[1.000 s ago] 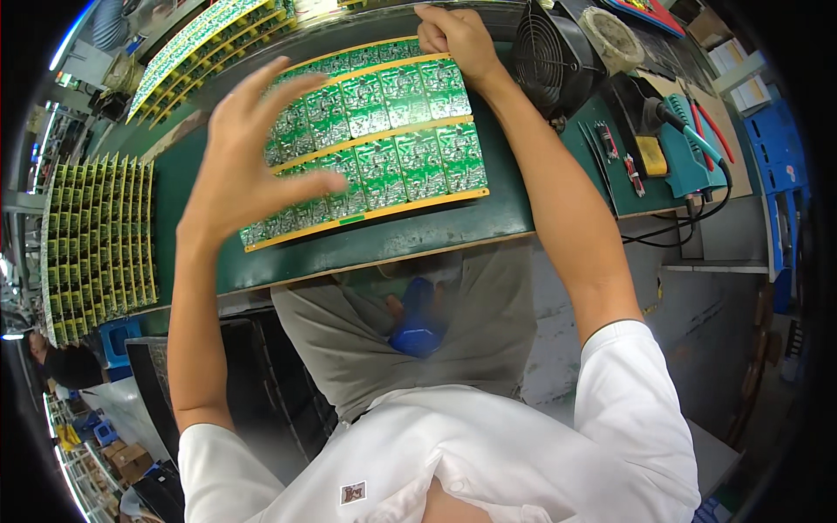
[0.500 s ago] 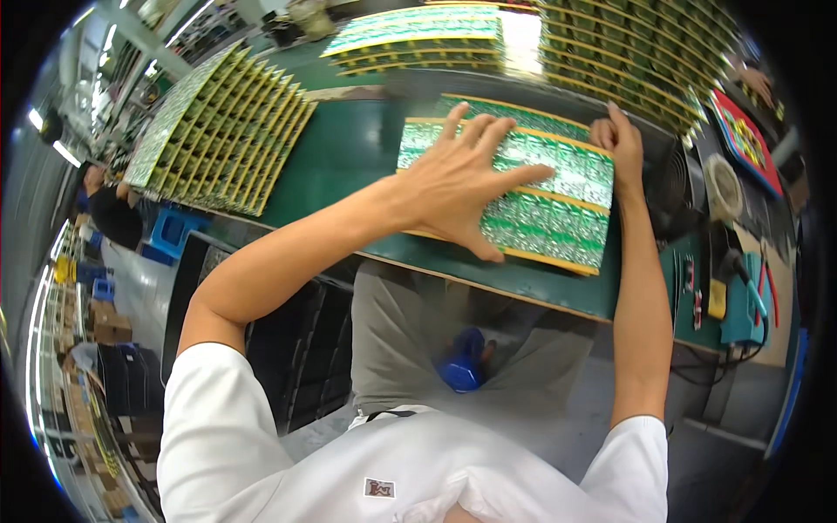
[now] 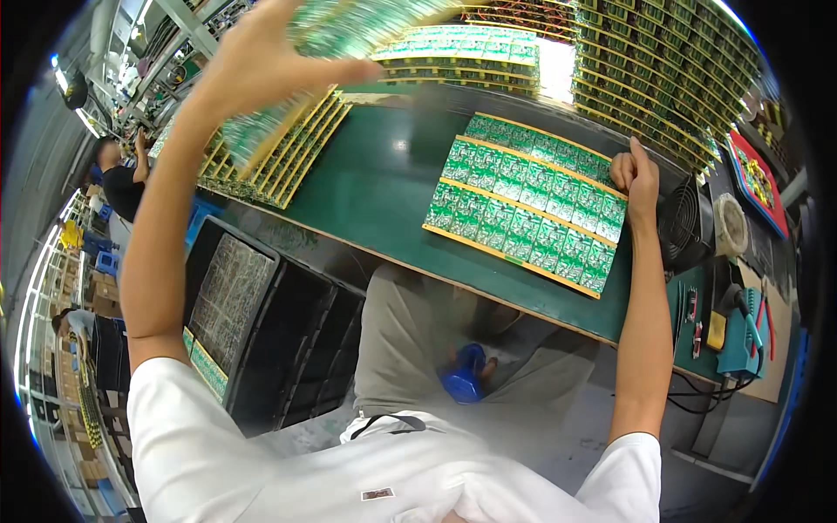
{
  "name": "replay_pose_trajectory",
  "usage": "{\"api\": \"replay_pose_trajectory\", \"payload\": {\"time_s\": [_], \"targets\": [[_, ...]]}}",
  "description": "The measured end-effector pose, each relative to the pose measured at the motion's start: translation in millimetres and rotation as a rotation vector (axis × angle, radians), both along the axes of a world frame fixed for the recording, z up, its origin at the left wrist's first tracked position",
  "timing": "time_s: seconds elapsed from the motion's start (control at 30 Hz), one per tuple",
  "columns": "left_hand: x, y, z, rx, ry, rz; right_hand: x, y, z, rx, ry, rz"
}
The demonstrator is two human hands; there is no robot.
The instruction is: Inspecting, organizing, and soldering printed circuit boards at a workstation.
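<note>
My left hand (image 3: 253, 74), blurred by motion, is raised at the upper left with its thumb stretched out. It holds a green circuit board panel (image 3: 357, 30) with a yellow edge, also smeared, over the left stack of panels (image 3: 296, 166). On the green worktop lie overlapping circuit board panels (image 3: 523, 196) with yellow strips along their edges. At their right end rests my right hand (image 3: 641, 183), one finger pointing away and the others curled in beside the panel's edge. What those curled fingers hold, if anything, is hidden.
More panel stacks (image 3: 471, 61) stand along the back, with a tall one (image 3: 663, 78) at right. A black fan (image 3: 684, 213), a teal tool holder (image 3: 741, 336) and a red tray (image 3: 757, 179) are at right. Black crates (image 3: 279, 322) sit below the table's left edge.
My left hand has gone from spread over the panels on the worktop to the upper left, now carrying a panel. My right hand stays by the panels' right end. The view has shifted slightly.
</note>
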State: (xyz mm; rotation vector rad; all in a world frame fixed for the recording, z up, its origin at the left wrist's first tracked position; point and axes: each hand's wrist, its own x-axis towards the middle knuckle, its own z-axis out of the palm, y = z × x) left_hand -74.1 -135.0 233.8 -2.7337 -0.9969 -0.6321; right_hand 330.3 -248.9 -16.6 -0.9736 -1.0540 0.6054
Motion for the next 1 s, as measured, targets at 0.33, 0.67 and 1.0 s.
{"api": "replay_pose_trajectory", "payload": {"time_s": [0.33, 0.67, 1.0], "targets": [[-181, 165, 53, -0.087, 0.085, 0.508, -8, 4, 4, -0.004, 0.005, -0.038], [-273, 212, 40, -0.309, -0.006, 0.659, -12, 2, 4, -0.006, -0.009, -0.036], [-296, 249, 21, -0.226, -0.024, 0.589, -11, 5, 6, -0.021, -0.084, -0.055]]}}
